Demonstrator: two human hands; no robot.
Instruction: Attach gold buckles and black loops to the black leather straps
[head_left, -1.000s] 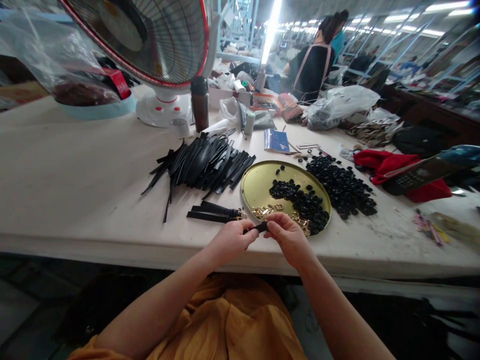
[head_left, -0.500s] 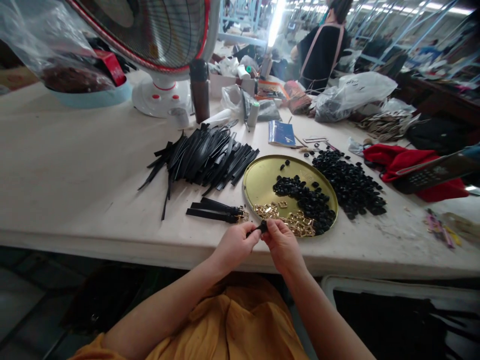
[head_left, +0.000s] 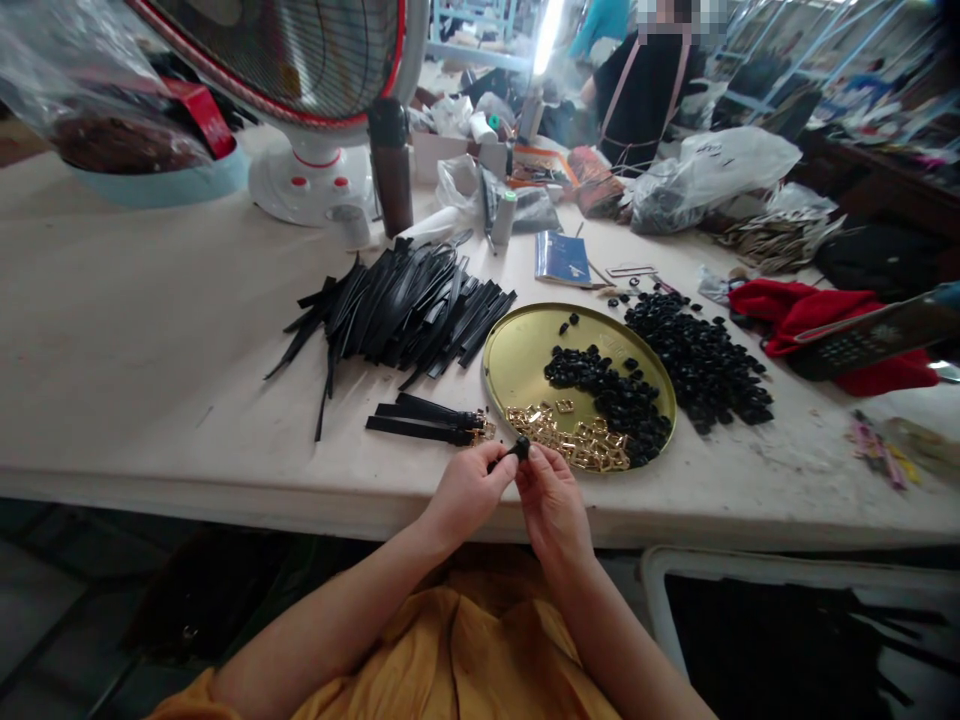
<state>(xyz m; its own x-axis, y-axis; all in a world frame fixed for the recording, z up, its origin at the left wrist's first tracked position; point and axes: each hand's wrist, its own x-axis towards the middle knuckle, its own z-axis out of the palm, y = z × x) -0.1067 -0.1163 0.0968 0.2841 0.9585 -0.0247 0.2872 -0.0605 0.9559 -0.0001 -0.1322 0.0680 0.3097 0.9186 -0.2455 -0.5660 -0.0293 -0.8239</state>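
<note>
Just in front of the round gold tray (head_left: 517,350), my left hand (head_left: 466,492) is closed on a narrow black strap, mostly hidden by the fingers. A small black loop (head_left: 523,446) shows at the strap's end, pinched by my right hand (head_left: 555,503); whether the strap passes through it I cannot tell. The tray holds gold metal buckles (head_left: 600,446) along its near side and black loops (head_left: 637,415) at its right. Left of my hands lie a few black straps (head_left: 420,425) with gold buckles at their ends. Behind them is a heap of loose black straps (head_left: 409,305).
A large pile of black loops (head_left: 705,370) touches the tray's right side. A white-and-red fan (head_left: 311,185), a blue booklet (head_left: 562,258), a thread spool (head_left: 505,220) and a red cloth (head_left: 795,310) stand or lie farther back. Below right is a white bin (head_left: 660,600). Another person stands beyond the table.
My right hand has shifted slightly left and turned, its fingers now more upright around the black loop. My left hand stays nearly in place, and the camera view has shifted a little.
</note>
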